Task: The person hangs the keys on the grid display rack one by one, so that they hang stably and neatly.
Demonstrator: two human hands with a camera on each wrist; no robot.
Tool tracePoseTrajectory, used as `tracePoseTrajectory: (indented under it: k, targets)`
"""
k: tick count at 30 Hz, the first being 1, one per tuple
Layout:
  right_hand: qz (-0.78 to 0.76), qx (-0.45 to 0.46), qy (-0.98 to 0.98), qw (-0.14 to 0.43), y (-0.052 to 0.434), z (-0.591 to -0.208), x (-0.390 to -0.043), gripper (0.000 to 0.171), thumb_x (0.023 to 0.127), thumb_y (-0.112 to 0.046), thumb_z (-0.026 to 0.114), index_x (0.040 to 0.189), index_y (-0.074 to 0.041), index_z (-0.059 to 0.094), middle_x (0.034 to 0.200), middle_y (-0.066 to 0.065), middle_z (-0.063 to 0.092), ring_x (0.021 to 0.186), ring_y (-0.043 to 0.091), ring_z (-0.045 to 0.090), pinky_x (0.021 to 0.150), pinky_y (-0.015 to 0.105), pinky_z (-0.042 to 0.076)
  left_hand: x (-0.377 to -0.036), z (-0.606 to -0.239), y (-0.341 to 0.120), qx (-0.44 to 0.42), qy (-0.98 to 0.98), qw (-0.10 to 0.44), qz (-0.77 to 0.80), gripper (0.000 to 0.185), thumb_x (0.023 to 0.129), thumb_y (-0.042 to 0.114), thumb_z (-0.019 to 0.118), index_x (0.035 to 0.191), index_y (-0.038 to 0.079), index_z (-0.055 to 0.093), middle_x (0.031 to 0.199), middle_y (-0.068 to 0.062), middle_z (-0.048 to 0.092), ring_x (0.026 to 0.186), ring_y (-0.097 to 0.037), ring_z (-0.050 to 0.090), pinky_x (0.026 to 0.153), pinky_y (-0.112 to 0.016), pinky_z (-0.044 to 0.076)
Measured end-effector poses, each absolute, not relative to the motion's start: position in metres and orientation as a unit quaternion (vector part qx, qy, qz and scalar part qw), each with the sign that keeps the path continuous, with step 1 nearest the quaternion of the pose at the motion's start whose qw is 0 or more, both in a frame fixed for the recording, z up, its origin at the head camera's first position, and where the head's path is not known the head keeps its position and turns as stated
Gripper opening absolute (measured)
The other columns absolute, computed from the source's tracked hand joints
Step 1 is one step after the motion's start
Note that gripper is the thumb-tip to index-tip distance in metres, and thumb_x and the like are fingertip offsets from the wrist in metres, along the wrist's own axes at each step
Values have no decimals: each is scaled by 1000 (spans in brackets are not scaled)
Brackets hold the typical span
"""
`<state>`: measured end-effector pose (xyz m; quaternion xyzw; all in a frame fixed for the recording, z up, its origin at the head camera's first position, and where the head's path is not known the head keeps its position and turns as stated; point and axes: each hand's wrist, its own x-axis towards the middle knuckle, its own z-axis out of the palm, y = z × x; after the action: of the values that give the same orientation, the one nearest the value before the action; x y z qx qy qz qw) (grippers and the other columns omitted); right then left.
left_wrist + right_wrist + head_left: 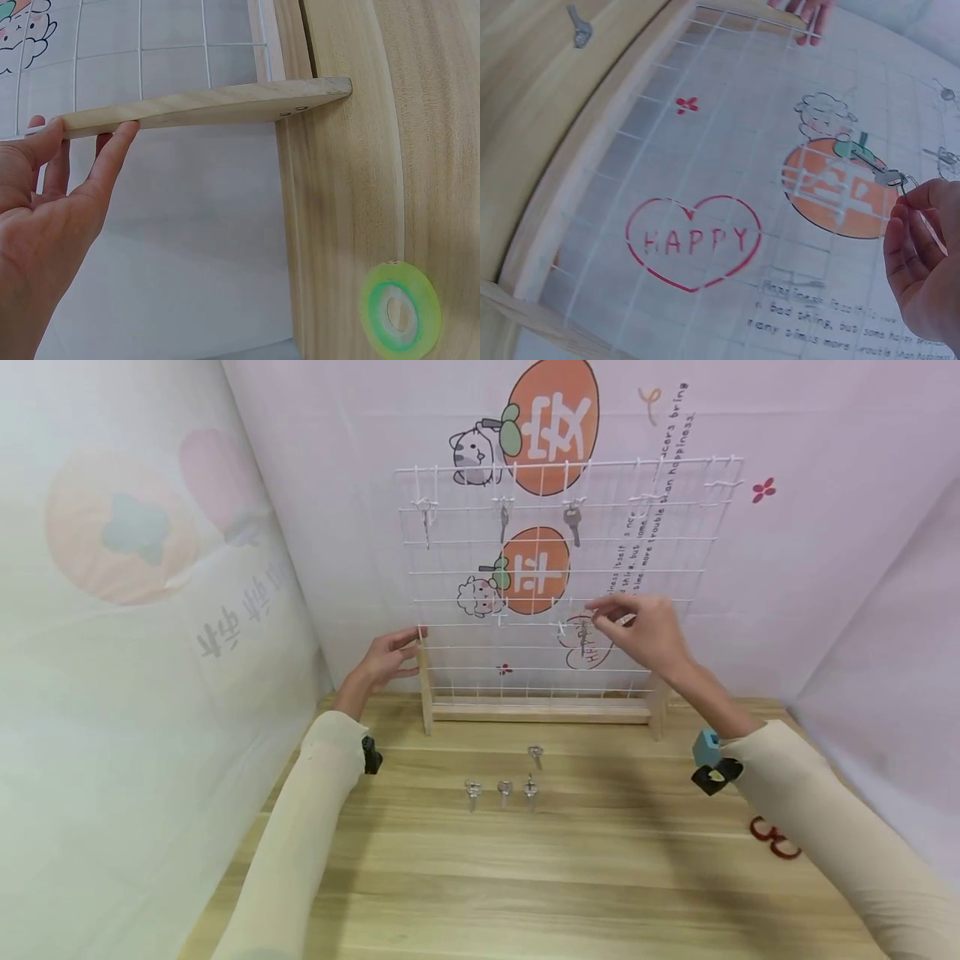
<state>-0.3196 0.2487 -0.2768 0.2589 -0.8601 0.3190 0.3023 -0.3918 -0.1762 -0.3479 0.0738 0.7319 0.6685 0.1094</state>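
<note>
A key (582, 637) hangs low on the white wire grid rack (675, 539), just below the right hand (645, 631), whose thumb and fingers pinch together at a wire hook; from the right wrist view the fingertips close around the key's ring. The left hand (382, 662) lies with straight fingers against the rack's left wooden post (202, 109). Three more keys (573, 522) hang along the upper row, and four keys (502, 789) lie on the wooden table (562, 877) before the rack's base.
</note>
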Motion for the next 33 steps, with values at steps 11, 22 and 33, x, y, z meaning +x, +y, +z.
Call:
tracePoseTrajectory:
  k: [11, 22, 33]
  targets:
    - [340, 218, -839, 365, 259, -227, -318, 19, 97, -7, 68, 112, -4, 80, 95, 14, 79, 75, -13, 60, 67, 3, 51, -394, -353, -177, 82, 739, 100, 661, 49, 110, 6, 49, 158, 11, 44, 169, -6, 31, 154, -29, 31, 116, -55, 43]
    - [378, 138, -808, 430, 270, -178, -313, 22, 97, -20, 68, 112, -13, 82, 97, 0, 80, 79, -8, 65, 70, 6, 51, -387, -344, -175, 75, 734, 110, 665, 50, 109, 4, 50, 159, 7, 42, 170, -7, 30, 154, -30, 30, 117, -57, 42]
    - [388, 86, -803, 444, 279, -163, -320, 25, 96, -23, 66, 114, -18, 82, 105, 3, 80, 75, -15, 62, 67, 10, 47, -398, -359, -179, 83, 746, 91, 655, 48, 110, 9, 51, 157, 13, 46, 169, -4, 33, 153, -28, 32, 112, -51, 49]
